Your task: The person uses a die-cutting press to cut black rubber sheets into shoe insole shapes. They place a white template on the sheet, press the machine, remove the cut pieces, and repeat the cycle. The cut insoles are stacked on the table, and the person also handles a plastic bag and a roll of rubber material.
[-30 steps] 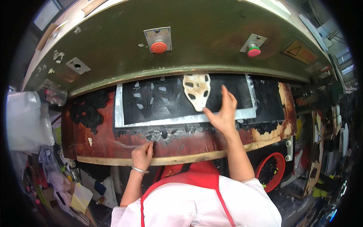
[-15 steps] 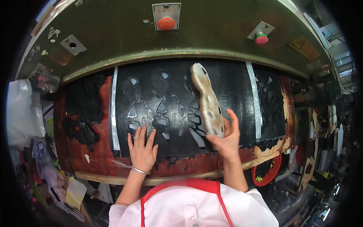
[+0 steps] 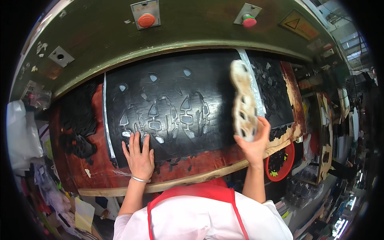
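My right hand (image 3: 256, 140) grips the lower end of a long, sole-shaped cutting die (image 3: 245, 102), off-white with brown stains and several openings through it. The die is raised, tilted, over the right part of a black sheet (image 3: 220, 92). In that sheet, three sole-shaped patterns of cut outlines (image 3: 193, 112) stand side by side, with pale patches showing through some openings. My left hand (image 3: 139, 156), fingers spread, lies flat on the sheet's near left edge, just below the leftmost pattern.
A green machine beam (image 3: 168, 34) with a red button (image 3: 146, 20) and a pink-red button (image 3: 249, 21) spans the far side. Black scraps (image 3: 274, 88) lie at the right, a dark heap (image 3: 76, 112) at the left. A red basin (image 3: 289, 168) stands below the table's right front.
The die has been lifted off the third pattern and moved right in my right hand, uncovering that pattern. My left hand stays at the sheet's near left edge. The whole view has shifted and turned.
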`<state>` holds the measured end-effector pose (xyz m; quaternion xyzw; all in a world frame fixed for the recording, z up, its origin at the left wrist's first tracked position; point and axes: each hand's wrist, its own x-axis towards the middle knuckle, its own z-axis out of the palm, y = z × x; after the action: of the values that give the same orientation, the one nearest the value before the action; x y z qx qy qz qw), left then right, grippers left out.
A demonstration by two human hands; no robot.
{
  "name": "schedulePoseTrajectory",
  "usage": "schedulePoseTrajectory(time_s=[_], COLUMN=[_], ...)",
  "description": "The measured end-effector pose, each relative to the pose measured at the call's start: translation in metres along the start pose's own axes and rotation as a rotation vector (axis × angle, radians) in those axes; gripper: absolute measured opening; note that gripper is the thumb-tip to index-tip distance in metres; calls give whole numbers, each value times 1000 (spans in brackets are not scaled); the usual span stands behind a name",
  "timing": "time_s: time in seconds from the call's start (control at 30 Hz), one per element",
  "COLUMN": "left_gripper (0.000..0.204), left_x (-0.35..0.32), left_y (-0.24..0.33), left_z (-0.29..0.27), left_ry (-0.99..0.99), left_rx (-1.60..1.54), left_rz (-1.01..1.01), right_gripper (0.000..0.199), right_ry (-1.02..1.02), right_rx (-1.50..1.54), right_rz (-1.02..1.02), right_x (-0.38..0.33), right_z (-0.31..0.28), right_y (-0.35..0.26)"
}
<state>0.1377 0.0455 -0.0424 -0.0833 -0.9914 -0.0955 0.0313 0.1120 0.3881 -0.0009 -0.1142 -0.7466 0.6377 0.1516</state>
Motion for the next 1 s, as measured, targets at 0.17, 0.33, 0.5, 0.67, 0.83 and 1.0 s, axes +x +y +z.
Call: schedulePoseTrajectory(time_s=[0.17, 0.33, 0.5, 0.67, 0.83, 1.0], left_gripper=[52, 47, 39, 32, 27, 17], left_x=[26, 78, 103, 84, 100, 145], left_y=[3, -5, -22, -17, -10, -35], left_z=[-1, 16, 16, 13, 50, 77], left_ry=[17, 115, 262, 290, 198, 321], left_rx=[-2, -50, -201, -237, -229, -248], left_rz=[-17, -29, 1, -104, -38, -95], right_gripper=[88, 98, 79, 72, 92, 95], right_ry=[43, -14, 80, 370, 429, 475], right_rx=[-625, -630, -221, -426, -688, -602], right_rz=[-222, -348, -96, -449, -628, -628], right_x=[27, 88, 138, 239, 308, 299], right_z=[61, 76, 78, 68, 116, 128], right_y=[45, 65, 65, 8, -20, -20])
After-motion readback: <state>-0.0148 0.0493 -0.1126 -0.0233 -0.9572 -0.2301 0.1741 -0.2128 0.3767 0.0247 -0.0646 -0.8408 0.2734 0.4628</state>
